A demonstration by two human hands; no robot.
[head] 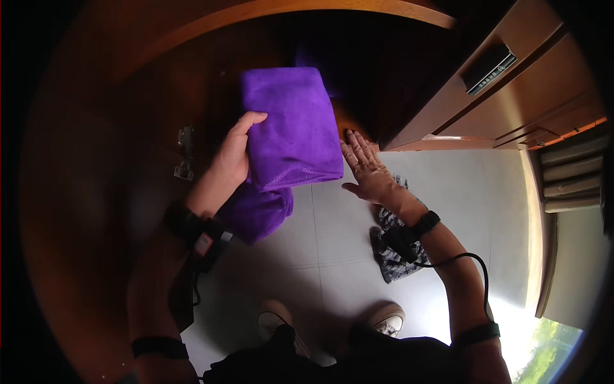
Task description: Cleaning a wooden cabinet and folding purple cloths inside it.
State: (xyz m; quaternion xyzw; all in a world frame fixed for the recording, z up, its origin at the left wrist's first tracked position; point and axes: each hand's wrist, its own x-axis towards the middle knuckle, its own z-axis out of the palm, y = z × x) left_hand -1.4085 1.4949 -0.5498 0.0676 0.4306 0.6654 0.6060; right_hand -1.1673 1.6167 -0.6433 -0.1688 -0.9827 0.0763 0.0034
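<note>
A folded purple plush cloth (293, 129) with a stitched hem is held up by my left hand (236, 146), its thumb lying on top and the other fingers hidden beneath. My right hand (364, 165) is just right of the cloth, palm down with fingers extended, holding nothing, near the bottom edge of a dark wooden cabinet. Under my left wrist, a second piece of purple cloth (261, 213) hangs or lies low; whether it joins the held one cannot be told. Deeper in the shadowed cabinet, a faint purple patch shows behind the held cloth.
An open wooden door with a metal hinge (184, 153) is at left. Brown cabinet fronts (503, 101) with a dark recessed handle (489, 72) stand at right. A black-and-white patterned cloth item (391, 269) lies on the tiled floor (336, 230) under my right forearm. A curtain (571, 173) hangs far right.
</note>
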